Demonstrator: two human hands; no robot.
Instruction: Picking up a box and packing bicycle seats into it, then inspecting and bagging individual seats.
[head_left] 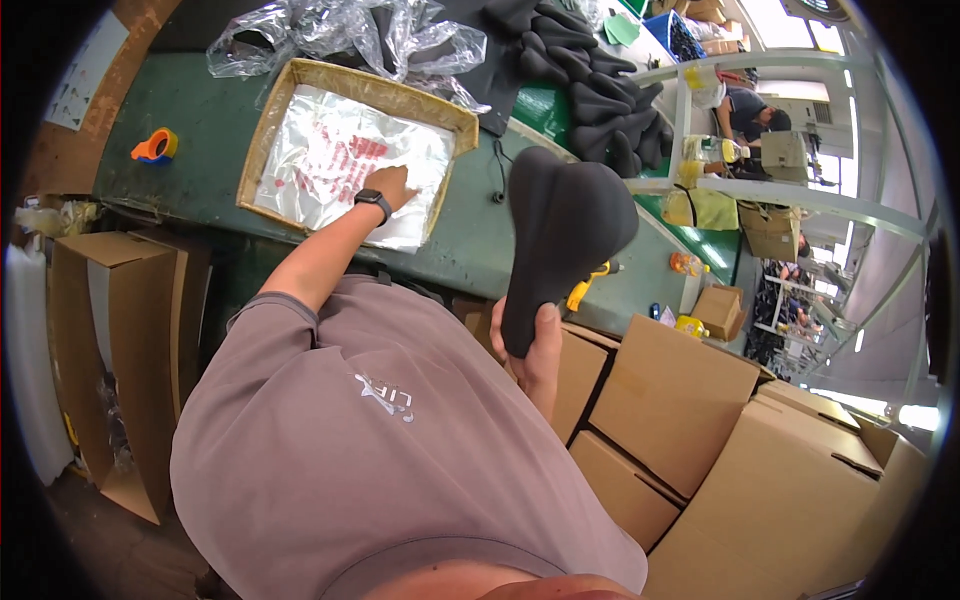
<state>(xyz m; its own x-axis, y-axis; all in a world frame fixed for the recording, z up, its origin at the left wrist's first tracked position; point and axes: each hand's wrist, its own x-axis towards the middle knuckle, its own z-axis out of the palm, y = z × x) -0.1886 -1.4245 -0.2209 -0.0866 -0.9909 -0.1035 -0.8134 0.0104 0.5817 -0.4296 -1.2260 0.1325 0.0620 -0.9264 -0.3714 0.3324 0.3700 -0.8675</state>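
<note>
My right hand (535,345) grips a black bicycle saddle (572,215) by its narrow nose, holding it upright with the wide end on top. A cardboard tray (262,150) on the bench holds a stack of clear plastic bags (320,150) with red print. My left hand (393,187), with a dark watch on its wrist, lies on the right part of this stack. Its fingers are curled together at the top plastic bag; the fingertips are partly hidden.
Crumpled clear plastic (350,40) lies behind the tray, and many black saddles (610,100) are heaped farther right. An orange tape roll (156,146) sits on the green bench (200,100). Cardboard boxes (670,400) stand at right and left. A person (748,112) works beyond a metal frame.
</note>
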